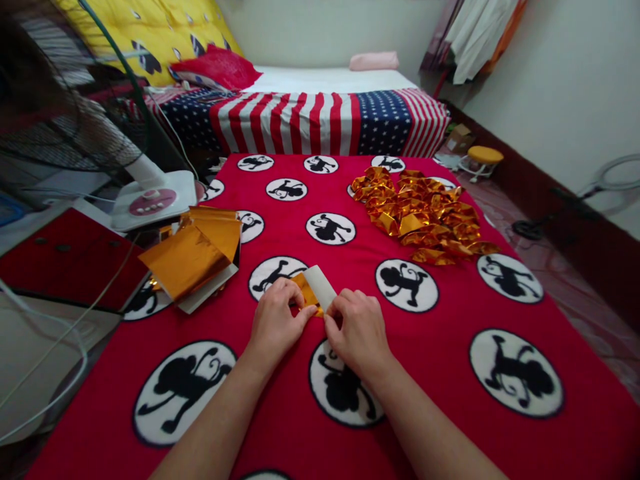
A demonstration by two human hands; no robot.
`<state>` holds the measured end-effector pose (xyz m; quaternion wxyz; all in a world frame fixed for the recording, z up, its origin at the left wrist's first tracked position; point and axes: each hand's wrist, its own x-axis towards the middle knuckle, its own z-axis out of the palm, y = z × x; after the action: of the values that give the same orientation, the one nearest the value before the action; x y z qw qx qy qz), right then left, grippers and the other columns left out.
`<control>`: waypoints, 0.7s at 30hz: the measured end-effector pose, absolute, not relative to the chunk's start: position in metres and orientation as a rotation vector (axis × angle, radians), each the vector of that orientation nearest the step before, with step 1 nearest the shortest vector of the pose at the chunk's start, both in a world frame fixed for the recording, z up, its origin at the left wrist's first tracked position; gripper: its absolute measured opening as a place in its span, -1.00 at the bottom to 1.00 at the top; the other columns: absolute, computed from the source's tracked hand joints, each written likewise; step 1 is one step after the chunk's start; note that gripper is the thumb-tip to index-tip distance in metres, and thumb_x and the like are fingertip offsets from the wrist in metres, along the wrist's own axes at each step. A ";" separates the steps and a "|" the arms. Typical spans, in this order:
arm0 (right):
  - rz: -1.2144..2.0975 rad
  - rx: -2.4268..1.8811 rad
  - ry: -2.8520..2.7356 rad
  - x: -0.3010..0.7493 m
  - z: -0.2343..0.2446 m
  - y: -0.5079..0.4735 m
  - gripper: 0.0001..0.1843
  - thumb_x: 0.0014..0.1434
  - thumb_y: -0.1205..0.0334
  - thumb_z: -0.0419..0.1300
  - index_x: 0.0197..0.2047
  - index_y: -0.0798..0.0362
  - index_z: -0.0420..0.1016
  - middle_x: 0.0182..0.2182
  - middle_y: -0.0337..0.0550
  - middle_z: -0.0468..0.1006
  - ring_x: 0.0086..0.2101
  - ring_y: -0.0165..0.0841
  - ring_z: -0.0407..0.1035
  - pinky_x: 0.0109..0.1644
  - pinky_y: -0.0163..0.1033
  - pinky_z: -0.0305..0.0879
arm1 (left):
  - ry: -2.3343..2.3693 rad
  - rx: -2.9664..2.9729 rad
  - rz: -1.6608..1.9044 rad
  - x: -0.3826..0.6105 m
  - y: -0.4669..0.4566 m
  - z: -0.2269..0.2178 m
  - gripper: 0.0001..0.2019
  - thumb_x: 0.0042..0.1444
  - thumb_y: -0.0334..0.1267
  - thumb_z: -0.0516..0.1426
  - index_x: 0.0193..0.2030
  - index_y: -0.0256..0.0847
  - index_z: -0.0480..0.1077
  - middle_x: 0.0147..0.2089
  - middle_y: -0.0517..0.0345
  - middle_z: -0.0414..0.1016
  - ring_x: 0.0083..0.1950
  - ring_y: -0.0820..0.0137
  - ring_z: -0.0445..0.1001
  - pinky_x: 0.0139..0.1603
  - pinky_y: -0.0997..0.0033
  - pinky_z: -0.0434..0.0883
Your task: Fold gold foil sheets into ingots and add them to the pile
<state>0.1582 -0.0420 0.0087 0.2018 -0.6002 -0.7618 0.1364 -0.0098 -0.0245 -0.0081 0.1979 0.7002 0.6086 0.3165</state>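
Note:
Both hands meet at a small sheet of gold foil paper [305, 287], partly folded so that its pale back shows on the right side. My left hand [277, 317] pinches its left and near edge between thumb and fingers. At the near right corner, my right hand [357, 327] is closed on the pale part, with the fingertips touching the paper. Left of the hands lies a stack of flat gold foil sheets [195, 250]. A heap of folded gold foil pieces [420, 217] sits at the far right of the table.
A red cloth with monkey prints [425, 393] covers the table. At the left are a white fan base [175, 200], loose cables and a dark red box [65, 260]. A bed [320, 117] stands behind. A yellow stool [485, 155] is on the floor at right.

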 end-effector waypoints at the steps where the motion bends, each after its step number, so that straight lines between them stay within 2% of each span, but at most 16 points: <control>1: 0.383 -1.676 -2.125 0.158 0.009 -0.042 -0.87 0.11 0.27 0.25 -0.46 0.01 0.42 -0.40 -0.21 0.46 -0.29 -0.29 0.25 -0.20 -0.17 -0.05 | 1.721 1.969 0.866 -0.009 -0.025 -0.007 -0.78 -0.04 -0.33 0.30 -0.49 -0.19 0.30 -0.32 0.18 0.37 -0.26 0.36 0.38 -0.20 0.33 0.36; 9: 0.403 -1.688 -2.111 0.157 0.009 -0.042 -0.87 0.11 0.27 0.25 -0.46 0.01 0.43 -0.39 -0.21 0.47 -0.28 -0.29 0.26 -0.19 -0.17 -0.04 | 1.706 1.977 0.816 -0.008 -0.027 -0.005 -0.96 0.04 -0.35 0.24 -0.39 -0.12 0.49 -0.24 0.17 0.40 -0.15 0.33 0.41 -0.06 0.30 0.37; 14: 0.448 -1.713 -2.082 0.158 0.010 -0.042 -0.87 0.10 0.28 0.25 -0.46 0.01 0.41 -0.40 -0.23 0.48 -0.29 -0.31 0.28 -0.21 -0.20 -0.04 | 1.728 1.990 0.822 -0.008 -0.028 -0.006 -0.96 0.03 -0.32 0.23 -0.42 -0.13 0.50 -0.22 0.15 0.40 -0.16 0.32 0.43 -0.07 0.27 0.39; 21: 0.533 -1.716 -1.987 0.160 0.008 -0.038 -0.88 0.05 0.32 0.28 -0.34 0.01 0.39 -0.40 -0.30 0.49 -0.31 -0.36 0.31 -0.22 -0.25 -0.01 | 1.759 2.014 0.841 -0.006 -0.029 -0.006 -0.92 0.00 -0.23 0.28 -0.44 -0.14 0.51 -0.23 0.15 0.41 -0.19 0.33 0.44 -0.11 0.28 0.40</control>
<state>0.1604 -0.0383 0.0080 0.2290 -0.6235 -0.7220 0.1935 -0.0060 -0.0295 -0.0057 0.1683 0.7081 0.6186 0.2958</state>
